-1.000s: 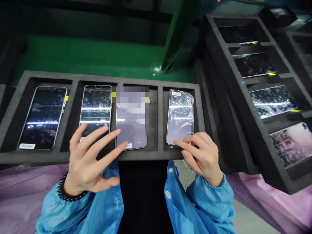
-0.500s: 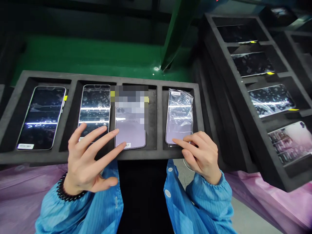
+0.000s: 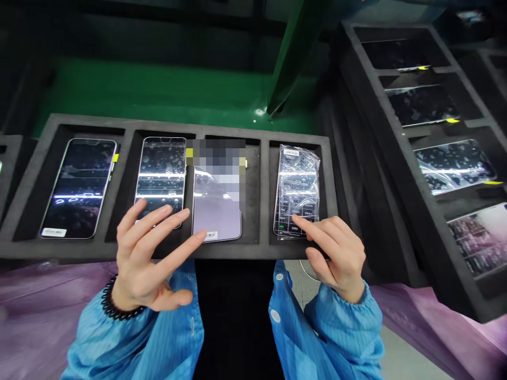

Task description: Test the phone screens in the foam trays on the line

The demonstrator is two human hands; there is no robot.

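Note:
Several smartphones lie face up in a black foam tray (image 3: pixel 158 250). My left hand (image 3: pixel 148 264) has its fingers spread, its index fingertip at the bottom label of a phone with a pale lilac screen (image 3: pixel 217 214). Its other fingers hover over the lower end of a dark-screened phone (image 3: pixel 160 174). My right hand (image 3: pixel 336 250) points with the index finger touching the screen of a film-wrapped phone (image 3: pixel 299 179), thumb apart, holding nothing. That screen is dark with a grid of small text boxes. At the tray's left lies another dark phone (image 3: pixel 79 184) with a white label.
A stack of black foam trays (image 3: pixel 400 142) stands at the right, its top one holding several phones. Behind the near tray are a green surface (image 3: pixel 158 100) and a slanting green post (image 3: pixel 295 58). Another tray edge (image 3: pixel 16 158) shows at the left.
The right-hand phone's screen has switched from plain lilac to a dark text grid. My right index finger has moved slightly up and right on it. The whole view has shifted a little.

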